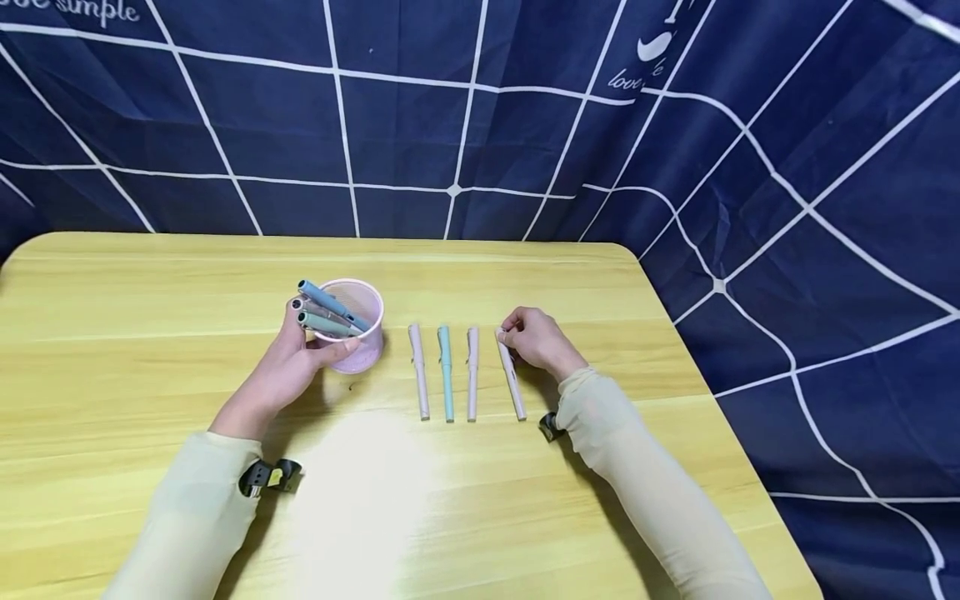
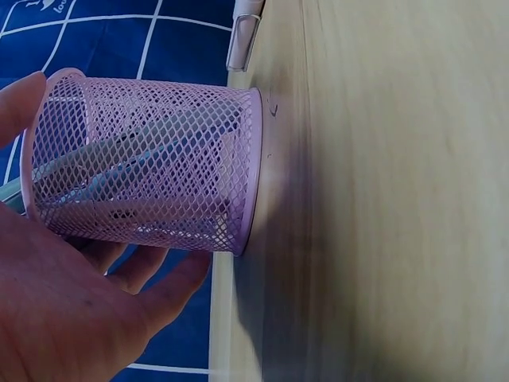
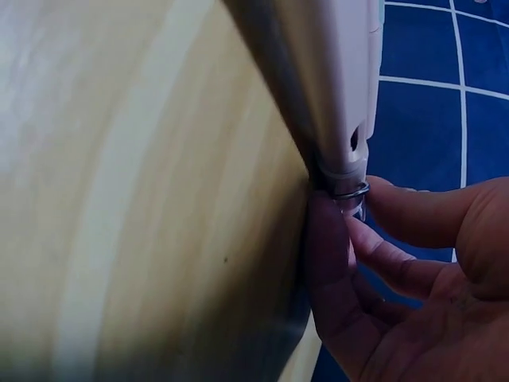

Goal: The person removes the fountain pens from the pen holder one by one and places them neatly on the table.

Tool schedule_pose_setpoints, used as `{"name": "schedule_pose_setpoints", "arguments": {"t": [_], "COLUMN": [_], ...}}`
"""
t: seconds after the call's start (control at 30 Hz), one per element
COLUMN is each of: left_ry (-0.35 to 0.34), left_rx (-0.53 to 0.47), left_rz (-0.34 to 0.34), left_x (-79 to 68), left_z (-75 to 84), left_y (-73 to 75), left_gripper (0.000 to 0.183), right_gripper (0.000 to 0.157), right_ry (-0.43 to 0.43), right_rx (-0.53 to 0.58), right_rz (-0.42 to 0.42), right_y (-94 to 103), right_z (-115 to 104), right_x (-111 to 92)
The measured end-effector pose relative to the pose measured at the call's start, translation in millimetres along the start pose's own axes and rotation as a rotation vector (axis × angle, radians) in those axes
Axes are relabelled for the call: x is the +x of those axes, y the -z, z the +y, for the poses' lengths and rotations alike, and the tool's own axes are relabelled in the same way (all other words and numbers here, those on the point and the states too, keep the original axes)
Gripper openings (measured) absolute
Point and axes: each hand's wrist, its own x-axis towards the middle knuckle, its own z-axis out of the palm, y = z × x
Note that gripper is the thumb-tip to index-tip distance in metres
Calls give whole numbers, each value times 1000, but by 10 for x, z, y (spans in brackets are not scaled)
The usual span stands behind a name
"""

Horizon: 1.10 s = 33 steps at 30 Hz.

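Observation:
In the head view a pink mesh pen cup (image 1: pixel 362 358) stands upright on the table, held by my left hand (image 1: pixel 288 367) with thumb and fingers around its side. A blue pen (image 1: pixel 333 304), a grey-green pen (image 1: pixel 324 323) and a pale one between them lean out of it to the left. My right hand (image 1: pixel 542 342) pinches the far end of a pale pink pen (image 1: pixel 513 385) lying slightly slanted on the table. To its left lie a light pink pen (image 1: pixel 472 379), a teal pen (image 1: pixel 447 379) and another light pink pen (image 1: pixel 420 379), side by side.
The wood-grain table (image 1: pixel 150 300) has a rounded far edge. Behind it and along the right hangs a dark blue curtain (image 1: pixel 405 133) with white lines. Black wrist straps (image 1: pixel 272 477) show at both sleeves. A bright glare lies on the tabletop's front middle.

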Motion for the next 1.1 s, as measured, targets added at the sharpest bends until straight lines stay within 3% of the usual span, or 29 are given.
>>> {"name": "schedule_pose_setpoints", "arguments": {"t": [0.47, 0.83, 0.97, 1.1], "left_ry": [-9, 6, -5, -11], "left_rx": [-8, 2, -9, -8], "left_rz": [0, 38, 31, 28], "left_x": [-22, -54, -41, -33], "left_z": [-12, -12, -3, -1], "left_y": [14, 47, 24, 6], "left_gripper": [75, 75, 75, 77], "right_gripper": [17, 32, 33, 33], "right_ry": [21, -1, 10, 106], "right_rx": [-47, -27, -45, -56], "right_rz": [-4, -33, 5, 82], "right_y": [32, 50, 89, 78], "right_z": [-20, -52, -86, -145], "right_x": [1, -7, -58, -124]}}
